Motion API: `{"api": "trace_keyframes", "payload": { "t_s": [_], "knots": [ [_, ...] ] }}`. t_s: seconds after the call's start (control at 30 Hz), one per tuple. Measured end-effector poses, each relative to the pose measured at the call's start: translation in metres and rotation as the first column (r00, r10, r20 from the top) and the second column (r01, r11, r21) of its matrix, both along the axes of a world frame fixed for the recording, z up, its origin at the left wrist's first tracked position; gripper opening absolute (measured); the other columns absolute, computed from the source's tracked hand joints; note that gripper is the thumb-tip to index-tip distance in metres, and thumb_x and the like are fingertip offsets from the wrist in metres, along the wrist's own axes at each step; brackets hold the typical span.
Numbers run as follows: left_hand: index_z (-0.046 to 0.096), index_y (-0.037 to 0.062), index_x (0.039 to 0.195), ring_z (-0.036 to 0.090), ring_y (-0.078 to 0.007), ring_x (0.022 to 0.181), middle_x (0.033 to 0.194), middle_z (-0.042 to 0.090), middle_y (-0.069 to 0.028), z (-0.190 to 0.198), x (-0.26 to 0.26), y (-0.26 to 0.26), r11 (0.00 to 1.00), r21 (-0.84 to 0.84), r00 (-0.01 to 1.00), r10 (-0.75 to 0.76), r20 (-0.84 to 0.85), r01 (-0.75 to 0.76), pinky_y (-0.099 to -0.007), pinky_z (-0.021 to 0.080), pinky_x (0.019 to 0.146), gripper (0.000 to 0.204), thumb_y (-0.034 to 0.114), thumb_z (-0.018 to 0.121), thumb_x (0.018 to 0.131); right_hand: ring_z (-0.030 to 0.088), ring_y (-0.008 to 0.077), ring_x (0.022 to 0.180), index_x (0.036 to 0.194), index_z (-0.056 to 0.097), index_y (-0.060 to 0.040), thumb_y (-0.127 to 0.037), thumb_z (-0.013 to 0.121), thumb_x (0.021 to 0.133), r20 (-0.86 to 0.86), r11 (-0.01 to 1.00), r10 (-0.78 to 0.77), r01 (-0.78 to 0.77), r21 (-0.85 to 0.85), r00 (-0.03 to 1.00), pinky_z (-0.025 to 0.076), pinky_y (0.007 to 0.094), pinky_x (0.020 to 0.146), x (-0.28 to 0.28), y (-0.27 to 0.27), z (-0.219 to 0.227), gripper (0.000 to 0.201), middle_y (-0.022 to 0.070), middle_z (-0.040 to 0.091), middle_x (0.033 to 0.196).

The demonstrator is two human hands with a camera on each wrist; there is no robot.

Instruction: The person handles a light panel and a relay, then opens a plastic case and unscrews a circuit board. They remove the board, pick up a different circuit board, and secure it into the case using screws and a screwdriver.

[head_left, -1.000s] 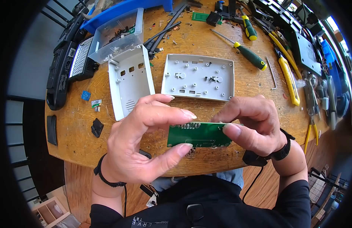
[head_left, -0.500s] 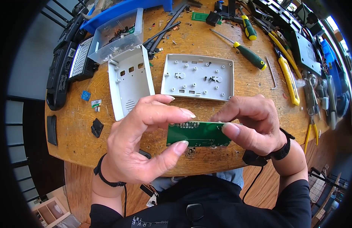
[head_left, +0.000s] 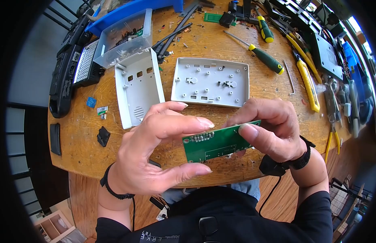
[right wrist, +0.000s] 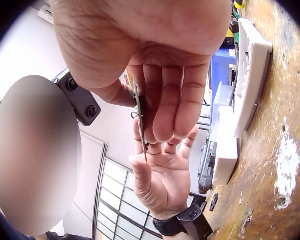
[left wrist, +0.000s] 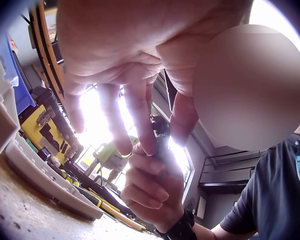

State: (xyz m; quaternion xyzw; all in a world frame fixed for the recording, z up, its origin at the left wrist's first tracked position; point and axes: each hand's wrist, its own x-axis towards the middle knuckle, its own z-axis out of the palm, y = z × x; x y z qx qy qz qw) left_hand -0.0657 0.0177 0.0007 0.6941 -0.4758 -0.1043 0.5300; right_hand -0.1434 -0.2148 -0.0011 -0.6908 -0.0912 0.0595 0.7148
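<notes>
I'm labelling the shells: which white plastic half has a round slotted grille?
The white shell beside the clear plastic bin: its grille is at the near end. The other white shell shows no grille.

Plenty of light in here: the window (left wrist: pixel 93 116) glares white beyond the left hand (left wrist: pixel 135 55), leaving its palm shaded, while the head view bows the tabletop (head_left: pixel 269 90) within dark, curved edges
</notes>
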Motion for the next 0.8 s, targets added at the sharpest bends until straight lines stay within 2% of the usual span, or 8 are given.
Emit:
{"api": "trace_keyframes", "payload": {
  "t_s": [0.3,0.53,0.63,0.8],
  "knots": [
    [0.051,0.0094,0.112,0.067,-0.0221,0.091,0.094,0.066,-0.0047,-0.0002,-0.0010,-0.0029,1.000,-0.018,0.997,-0.013,0.075,0.014,-0.0527,0.038,0.101,0.070,0.027,0.092,0.058,0.060,0.0067,0.057,0.098,0.067,0.0016,-0.017,0.057,0.094,0.021,1.000,-0.008,0.008,-0.004,1.000,0.046,0.0211,0.052,0.0001,0.0007,-0.0004,0.022,0.0055,0.067,0.076],
    [0.053,0.0078,0.110,0.067,-0.0225,0.089,0.095,0.066,-0.0065,0.0013,0.0033,-0.0015,1.000,-0.001,0.991,-0.027,0.130,0.027,-0.0529,0.038,0.100,0.060,0.020,0.089,0.065,0.060,0.0070,0.059,0.098,0.067,0.0016,-0.017,0.057,0.094,-0.014,1.000,-0.002,0.002,0.022,1.000,0.046,0.0214,0.053,0.0005,0.0005,0.0006,0.022,0.0056,0.067,0.077],
    [0.053,0.0069,0.111,0.067,-0.0224,0.090,0.096,0.066,-0.0071,0.0019,0.0033,-0.0003,1.000,-0.013,0.991,-0.026,0.130,0.028,-0.0532,0.038,0.100,0.059,0.020,0.089,0.066,0.060,0.0071,0.060,0.099,0.067,0.0017,-0.017,0.057,0.094,0.040,1.000,0.014,-0.014,0.003,0.999,0.046,0.0218,0.055,0.0009,-0.0006,-0.0009,0.022,0.0056,0.067,0.077],
    [0.053,0.0056,0.113,0.065,-0.0214,0.094,0.097,0.065,-0.0065,-0.0004,0.0017,0.0030,0.997,-0.075,0.997,0.032,0.064,-0.028,-0.0544,0.037,0.101,0.062,0.022,0.089,0.065,0.059,0.0063,0.062,0.096,0.065,0.0029,-0.017,0.055,0.094,-0.069,0.997,0.035,-0.031,0.065,0.997,0.046,0.0218,0.056,-0.0013,-0.0030,0.0022,0.022,0.0068,0.068,0.077]
  ]
}}
